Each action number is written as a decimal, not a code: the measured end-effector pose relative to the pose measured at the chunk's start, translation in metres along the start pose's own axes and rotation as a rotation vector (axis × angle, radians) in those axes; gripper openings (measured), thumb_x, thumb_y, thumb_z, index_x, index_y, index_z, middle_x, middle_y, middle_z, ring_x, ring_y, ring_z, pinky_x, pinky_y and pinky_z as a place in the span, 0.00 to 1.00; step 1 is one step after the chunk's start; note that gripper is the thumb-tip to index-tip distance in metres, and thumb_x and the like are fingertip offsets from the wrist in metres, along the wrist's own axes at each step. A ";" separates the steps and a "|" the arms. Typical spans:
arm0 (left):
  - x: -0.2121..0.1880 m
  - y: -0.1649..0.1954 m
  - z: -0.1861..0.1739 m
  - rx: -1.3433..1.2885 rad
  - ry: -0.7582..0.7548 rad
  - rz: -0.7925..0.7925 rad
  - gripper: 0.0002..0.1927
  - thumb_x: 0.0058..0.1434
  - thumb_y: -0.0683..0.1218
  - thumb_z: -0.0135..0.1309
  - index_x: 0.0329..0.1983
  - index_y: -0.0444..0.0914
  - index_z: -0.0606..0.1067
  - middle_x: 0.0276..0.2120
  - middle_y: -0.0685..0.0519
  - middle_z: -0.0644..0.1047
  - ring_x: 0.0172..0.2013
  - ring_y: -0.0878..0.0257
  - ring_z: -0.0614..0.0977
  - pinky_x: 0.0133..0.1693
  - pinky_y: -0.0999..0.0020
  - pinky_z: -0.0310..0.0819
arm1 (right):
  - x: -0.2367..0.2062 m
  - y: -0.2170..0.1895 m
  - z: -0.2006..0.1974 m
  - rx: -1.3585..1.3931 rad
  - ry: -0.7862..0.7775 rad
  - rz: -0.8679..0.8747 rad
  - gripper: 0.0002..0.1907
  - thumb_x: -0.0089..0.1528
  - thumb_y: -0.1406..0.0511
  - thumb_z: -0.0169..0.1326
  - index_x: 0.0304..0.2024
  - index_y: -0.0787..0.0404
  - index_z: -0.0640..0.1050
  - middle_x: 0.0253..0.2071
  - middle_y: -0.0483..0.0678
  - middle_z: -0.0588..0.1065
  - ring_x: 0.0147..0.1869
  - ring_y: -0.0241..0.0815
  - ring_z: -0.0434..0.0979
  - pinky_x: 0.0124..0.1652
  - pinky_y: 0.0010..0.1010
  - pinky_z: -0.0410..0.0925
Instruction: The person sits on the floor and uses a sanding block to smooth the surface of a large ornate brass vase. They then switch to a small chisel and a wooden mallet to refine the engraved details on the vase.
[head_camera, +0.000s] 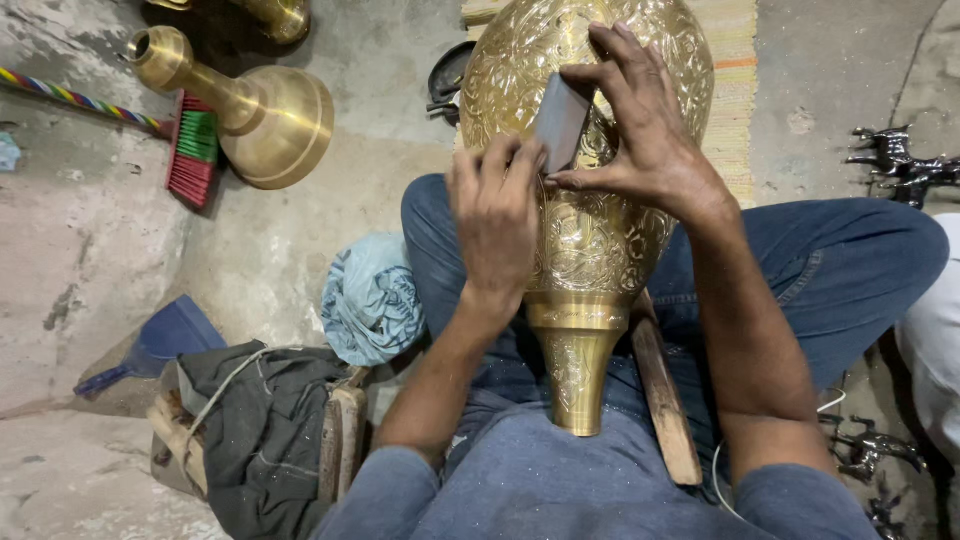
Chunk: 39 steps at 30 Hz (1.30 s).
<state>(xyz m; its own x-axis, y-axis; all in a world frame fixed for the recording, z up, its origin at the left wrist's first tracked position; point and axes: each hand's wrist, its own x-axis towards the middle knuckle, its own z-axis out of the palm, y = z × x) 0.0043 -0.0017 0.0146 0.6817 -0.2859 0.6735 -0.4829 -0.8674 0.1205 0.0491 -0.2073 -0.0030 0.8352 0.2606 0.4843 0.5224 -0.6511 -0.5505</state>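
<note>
While the person sits cross-legged on the concrete floor (300, 250), a large engraved brass vase (590, 230) lies across the lap, narrow neck toward the body, wide belly away. Surface covered in chased floral scrollwork; neck band smoother.

Left hand (495, 225) — rests on the vase's left flank, knuckles up, fingers (500, 165) curled close together, tips touching the lower corner of a small flat grey rectangular piece (560, 122), possibly abrasive sheet or metal plate; cannot tell which.

Right hand (645, 130) — arched over the vase belly, fingers spread; thumb and forefinger pinch the right edge of the grey piece, remaining fingers fanned on the brass above it. Grey piece stands tilted against the engraved surface, held between both hands.

Under the vase: blue jeans, grey shirt hem, a wooden stick (665, 400) beside the right thigh, partly below the vase.

Surroundings:
- plain brass vase (250, 105) lying on its side, upper left, well apart
- red-and-green brush (195, 150) just beside it
- multicoloured striped rod (70, 98) at left edge
- blue dustpan (165, 340) lower left
- bundled light-blue cloth (370, 300) touching the left knee
- dark cloth (265, 430) heaped over a low wooden stool (345, 445)
- woven striped mat (735, 80) beneath the vase's far end
- dark metal horse figurines (900, 160) right edge

No labels or packages legible
</note>
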 end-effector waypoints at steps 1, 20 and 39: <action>-0.001 0.000 -0.001 0.001 -0.007 -0.018 0.15 0.63 0.42 0.64 0.54 0.41 0.81 0.52 0.56 0.78 0.50 0.57 0.75 0.52 0.61 0.73 | 0.000 0.000 0.001 0.005 0.001 0.006 0.62 0.44 0.36 0.72 0.73 0.54 0.65 0.81 0.57 0.49 0.85 0.59 0.42 0.79 0.63 0.41; 0.007 0.008 -0.010 -0.042 -0.021 -0.024 0.14 0.64 0.39 0.64 0.53 0.40 0.80 0.51 0.55 0.78 0.50 0.56 0.75 0.53 0.58 0.72 | 0.000 0.002 0.002 -0.013 -0.006 0.021 0.63 0.42 0.35 0.73 0.73 0.52 0.67 0.80 0.57 0.50 0.85 0.58 0.43 0.79 0.64 0.43; 0.003 0.001 0.000 -0.013 -0.013 0.010 0.14 0.65 0.40 0.63 0.53 0.41 0.80 0.50 0.55 0.77 0.51 0.55 0.76 0.56 0.57 0.74 | 0.001 0.001 0.001 0.004 0.003 0.045 0.64 0.40 0.35 0.72 0.73 0.51 0.66 0.80 0.55 0.50 0.85 0.59 0.43 0.80 0.63 0.43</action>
<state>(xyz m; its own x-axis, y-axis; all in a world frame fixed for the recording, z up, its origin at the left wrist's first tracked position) 0.0061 -0.0040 0.0168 0.6839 -0.2999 0.6651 -0.4967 -0.8591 0.1234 0.0500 -0.2069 -0.0037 0.8573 0.2291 0.4611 0.4851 -0.6593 -0.5744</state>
